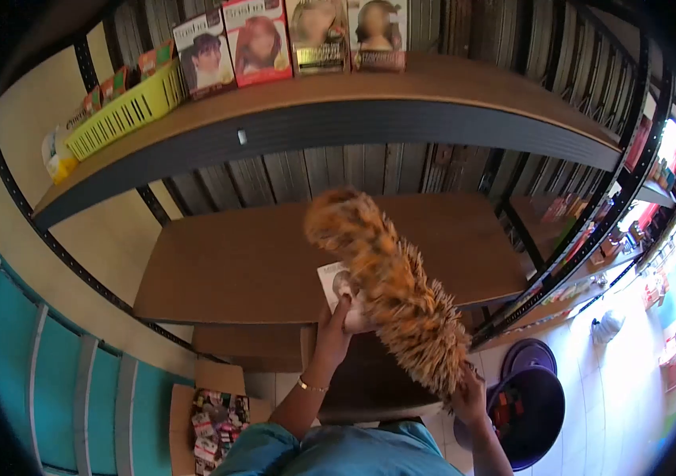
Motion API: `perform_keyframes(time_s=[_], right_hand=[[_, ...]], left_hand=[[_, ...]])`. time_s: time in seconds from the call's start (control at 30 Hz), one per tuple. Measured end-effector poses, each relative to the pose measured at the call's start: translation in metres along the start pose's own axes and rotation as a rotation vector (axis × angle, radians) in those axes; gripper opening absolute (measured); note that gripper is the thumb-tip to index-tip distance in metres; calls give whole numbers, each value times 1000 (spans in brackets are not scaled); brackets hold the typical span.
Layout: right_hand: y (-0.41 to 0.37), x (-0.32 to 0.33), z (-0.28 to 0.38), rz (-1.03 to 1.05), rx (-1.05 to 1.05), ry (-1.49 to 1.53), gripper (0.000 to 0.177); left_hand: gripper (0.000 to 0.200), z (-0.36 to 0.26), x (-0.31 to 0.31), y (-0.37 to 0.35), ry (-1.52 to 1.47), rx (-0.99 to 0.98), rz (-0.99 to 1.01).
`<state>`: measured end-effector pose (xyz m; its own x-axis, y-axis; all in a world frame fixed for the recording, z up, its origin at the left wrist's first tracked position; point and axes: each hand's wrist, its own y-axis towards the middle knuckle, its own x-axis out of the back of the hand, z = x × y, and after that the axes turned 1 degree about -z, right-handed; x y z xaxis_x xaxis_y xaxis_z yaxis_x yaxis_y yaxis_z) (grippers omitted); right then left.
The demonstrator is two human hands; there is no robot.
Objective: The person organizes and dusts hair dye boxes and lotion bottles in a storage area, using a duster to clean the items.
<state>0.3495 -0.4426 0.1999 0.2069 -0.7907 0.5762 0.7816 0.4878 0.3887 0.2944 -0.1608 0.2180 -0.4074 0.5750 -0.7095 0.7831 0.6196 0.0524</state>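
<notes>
My left hand (336, 321) grips a small white hair dye box (328, 279) with a picture on its front, held over the front edge of the middle shelf (227, 262). Closed around the lower end of a fluffy orange-brown duster (401, 293) is my right hand (469, 397). The duster slants up and to the left, its tip above the middle shelf, and it hides part of the box. Its handle is mostly covered by the fibres and my hand.
Several hair dye boxes (256, 41) stand on the upper shelf (449, 83) beside a yellow-green basket (128, 107) of packets. On the floor are a carton (183, 428) of small packages and a dark purple bucket (548, 428). Black metal uprights (631, 170) rise at the right.
</notes>
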Motion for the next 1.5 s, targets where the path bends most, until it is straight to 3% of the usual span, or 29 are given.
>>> perform_keyframes(time_s=[0.07,0.13,0.23,0.27,0.33,0.43,0.53,0.57,0.6,0.67,0.8,0.83,0.9,0.93,1.03,1.07,1.13,1.17,1.23,1.3,1.4,1.43,1.5], right_hand=[[26,0,-3,42,-100,-2,42],[69,0,-18,6,-49,-63,48],[122,4,-20,162,-1,-336,49],[139,-1,-22,169,77,-368,48],[168,-23,-31,190,232,-432,45],[189,-49,-47,54,687,-713,41],[201,-17,15,317,531,-86,47],[202,12,53,494,396,229,50],[202,46,93,669,247,543,54],[203,91,148,487,675,536,56],[218,133,190,407,921,317,56],[225,140,197,384,970,255,55],[247,160,213,166,912,354,43],[261,173,224,61,889,391,36],[354,221,248,-152,932,137,30],[369,228,255,-54,916,53,37],[420,221,252,66,781,157,38],[457,196,236,83,667,337,31],[468,168,233,61,524,202,28],[484,153,233,124,451,218,28],[502,134,235,240,374,344,28],[505,128,232,269,340,362,28],[509,114,229,288,368,372,28]], left_hand=[[32,-1,3,-1,-20,-18,-27],[31,-10,7,1,-9,-64,5],[29,-23,-9,6,62,-197,-23],[28,-24,-7,5,114,-228,-59],[27,-25,-1,10,244,-251,101],[36,-40,-31,4,275,-274,319],[44,-52,-66,-2,202,-275,280],[51,-60,-72,-6,240,-193,226],[53,-66,-84,-11,300,-237,268],[55,-76,-115,-11,419,-318,345],[63,-85,-159,5,681,-601,581],[62,-90,-173,6,569,-673,557],[60,-101,-199,10,335,-801,503],[56,-112,-199,15,445,-853,553],[43,-167,-190,25,828,-1069,650],[37,-185,-197,23,972,-1197,639],[28,-209,-223,28,1253,-1456,551],[25,-220,-238,38,1381,-1593,464],[27,-238,-262,71,1580,-1732,365],[31,-252,-272,100,1594,-1583,320],[34,-259,-276,120,1655,-1535,273],[35,-261,-277,127,1673,-1605,273],[36,-262,-280,135,1727,-1506,232]])
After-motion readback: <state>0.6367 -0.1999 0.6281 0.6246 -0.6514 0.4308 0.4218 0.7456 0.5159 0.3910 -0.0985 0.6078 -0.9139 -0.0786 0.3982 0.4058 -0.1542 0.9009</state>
